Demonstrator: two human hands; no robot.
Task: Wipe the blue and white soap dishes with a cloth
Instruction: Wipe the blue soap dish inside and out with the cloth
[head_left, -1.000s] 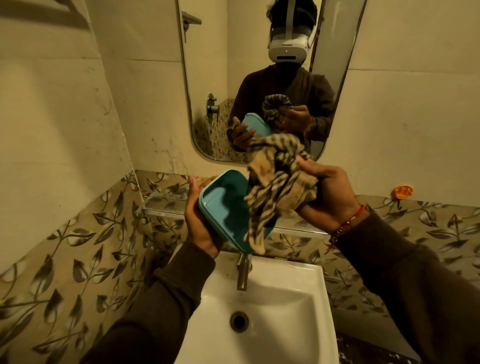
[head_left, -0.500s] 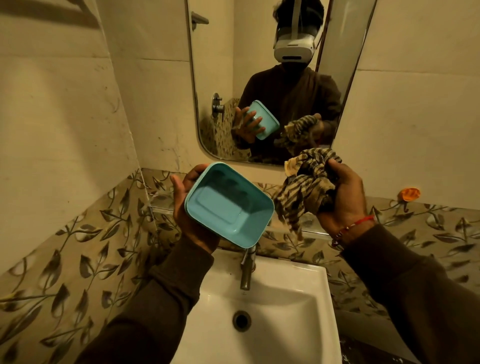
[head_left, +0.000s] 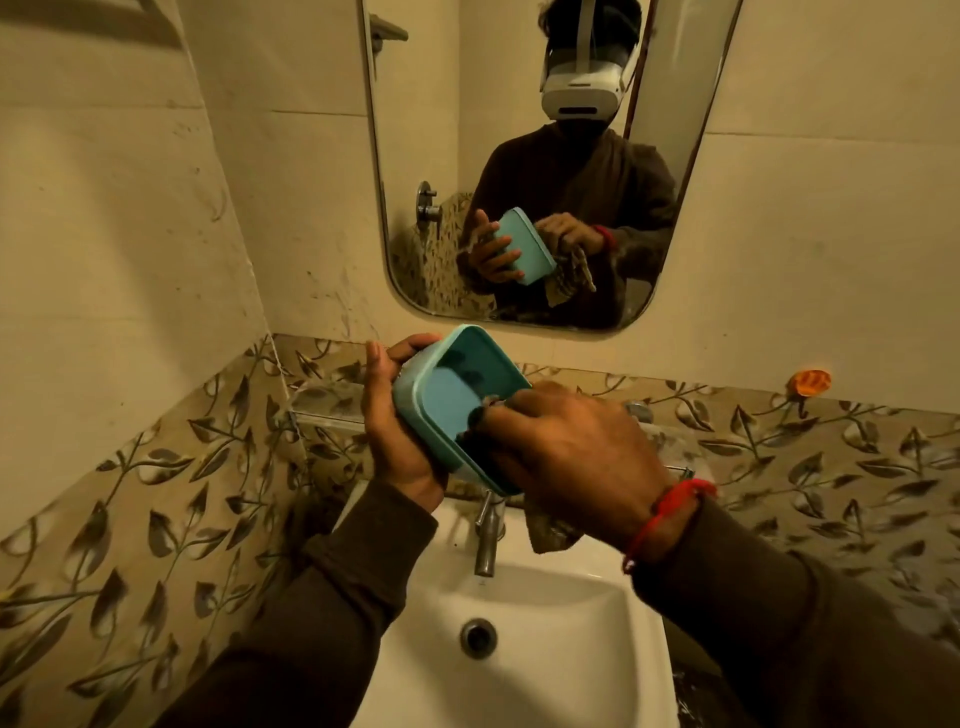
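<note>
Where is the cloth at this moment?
In the head view the cloth is mostly hidden under the right hand, against the blue soap dish; one end hangs right of the tap.

The rectangular teal-blue plastic soap dish (head_left: 451, 387) with rounded corners was tilted on edge, its hollow inside facing right, cradled against the left hand's fingers (head_left: 410, 349) curled over its top left corner. The right hand's fingers (head_left: 498, 415) reached into its lower right part, the striped brown-and-cream cloth (head_left: 550, 532) bunched under them (mostly hidden), one end hanging below.
</note>
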